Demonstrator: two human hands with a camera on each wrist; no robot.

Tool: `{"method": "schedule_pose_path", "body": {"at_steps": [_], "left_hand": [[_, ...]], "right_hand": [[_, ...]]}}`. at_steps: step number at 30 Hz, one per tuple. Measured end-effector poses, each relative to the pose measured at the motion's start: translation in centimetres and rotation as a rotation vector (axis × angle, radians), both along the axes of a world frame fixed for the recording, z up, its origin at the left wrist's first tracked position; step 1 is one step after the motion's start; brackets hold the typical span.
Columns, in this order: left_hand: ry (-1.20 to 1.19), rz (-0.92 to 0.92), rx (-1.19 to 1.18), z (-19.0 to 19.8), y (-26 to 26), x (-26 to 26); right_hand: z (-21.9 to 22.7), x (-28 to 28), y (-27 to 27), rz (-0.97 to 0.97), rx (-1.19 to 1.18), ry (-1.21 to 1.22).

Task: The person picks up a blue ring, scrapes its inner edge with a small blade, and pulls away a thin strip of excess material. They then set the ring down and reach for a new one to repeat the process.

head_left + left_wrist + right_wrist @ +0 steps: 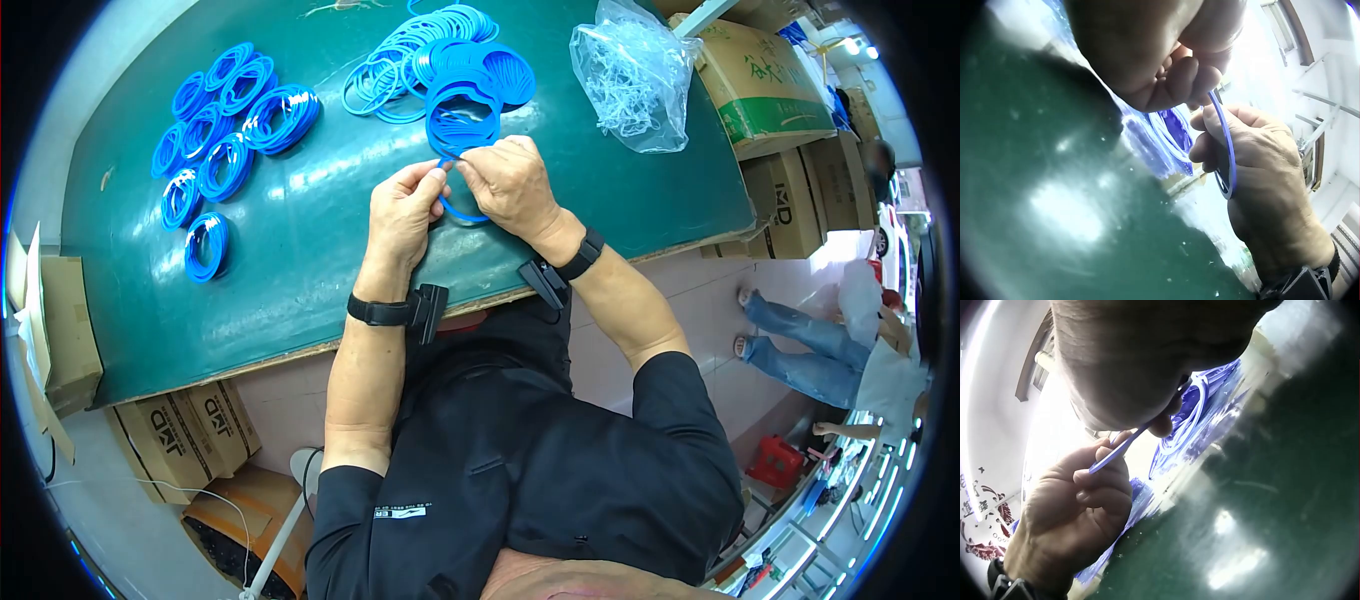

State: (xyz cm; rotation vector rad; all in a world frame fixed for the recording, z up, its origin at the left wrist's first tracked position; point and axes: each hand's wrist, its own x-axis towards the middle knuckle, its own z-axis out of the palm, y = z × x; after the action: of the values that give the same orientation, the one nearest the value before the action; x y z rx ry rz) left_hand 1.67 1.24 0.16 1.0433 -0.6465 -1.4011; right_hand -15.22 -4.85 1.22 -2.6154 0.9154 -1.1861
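Note:
Both hands meet over the green table (300, 260) and hold one thin blue ring (461, 216) between them. My left hand (432, 186) pinches the ring's left side; in the left wrist view its fingers (1175, 78) curl round the blue ring (1229, 144). My right hand (470, 166) grips the ring's upper right side, fingers curled; the right wrist view shows the ring (1116, 453) running from that hand (1157, 419) to the left hand (1079, 500). Just beyond the hands lies a loose pile of blue rings (440, 60).
Several bundled sets of blue rings (225, 140) lie at the table's far left. A clear plastic bag (630, 75) sits at the far right, with cardboard boxes (770, 90) beyond the edge. More boxes (185, 430) stand under the table. A seated person's legs (800, 340) are at right.

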Motion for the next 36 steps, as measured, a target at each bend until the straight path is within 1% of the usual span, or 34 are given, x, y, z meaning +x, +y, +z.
{"method": "schedule_pose_path", "body": {"at_steps": [3,6,8,9,12,14,15,17,18,20,21,24,26,30,32,33,36], "left_hand": [[-0.025,-0.007,0.009,-0.1,0.0,-0.1],[-0.016,0.004,0.015,-0.2,0.1,0.1],[-0.007,0.006,0.018,0.0,0.1,0.0],[-0.006,0.006,0.016,0.0,0.0,0.0],[-0.039,-0.003,-0.002,-0.2,0.0,0.0],[-0.045,0.002,0.012,-0.5,0.0,0.3],[-0.045,0.004,0.010,-0.5,0.1,0.4],[-0.022,-0.007,0.003,-0.4,0.0,0.6],[-0.020,-0.006,-0.002,-0.2,0.0,0.5],[-0.111,-0.014,-0.005,0.0,0.1,0.1],[-0.109,-0.015,-0.006,0.1,0.2,0.1],[-0.140,-0.050,-0.007,0.0,0.1,-0.2],[-0.213,-0.096,-0.035,-0.4,0.1,0.0],[-0.242,-0.117,-0.028,-0.2,0.3,-0.2],[-0.204,-0.175,-0.020,0.2,0.5,-0.2],[-0.203,-0.176,-0.021,0.2,0.5,-0.3],[-0.248,-0.224,-0.021,0.0,0.5,-0.3]], "right_hand": [[-0.2,-0.1,0.0,-0.022,0.007,0.026],[0.0,-0.1,0.2,0.026,0.007,0.055],[0.0,-0.1,0.1,0.032,-0.006,-0.026],[0.0,-0.1,0.0,0.032,-0.008,-0.025],[0.1,-0.1,0.0,-0.001,-0.008,0.027],[0.6,-0.3,0.2,0.062,-0.005,0.073],[0.6,-0.3,0.1,0.064,-0.006,0.072],[0.5,-0.4,0.0,0.047,-0.023,0.003],[0.4,-0.3,-0.2,0.048,-0.027,0.005],[0.3,0.0,-0.4,-0.030,-0.102,-0.074],[0.4,0.0,-0.3,-0.030,-0.104,-0.072],[0.8,0.0,0.0,0.000,-0.073,-0.069],[0.9,0.1,0.2,0.006,-0.024,-0.045],[0.3,0.1,-0.2,-0.001,-0.064,-0.029],[0.3,0.0,-0.3,-0.016,-0.107,-0.036],[0.2,0.0,-0.4,-0.016,-0.108,-0.035],[0.1,-0.2,-0.4,-0.016,-0.113,-0.036]]}}
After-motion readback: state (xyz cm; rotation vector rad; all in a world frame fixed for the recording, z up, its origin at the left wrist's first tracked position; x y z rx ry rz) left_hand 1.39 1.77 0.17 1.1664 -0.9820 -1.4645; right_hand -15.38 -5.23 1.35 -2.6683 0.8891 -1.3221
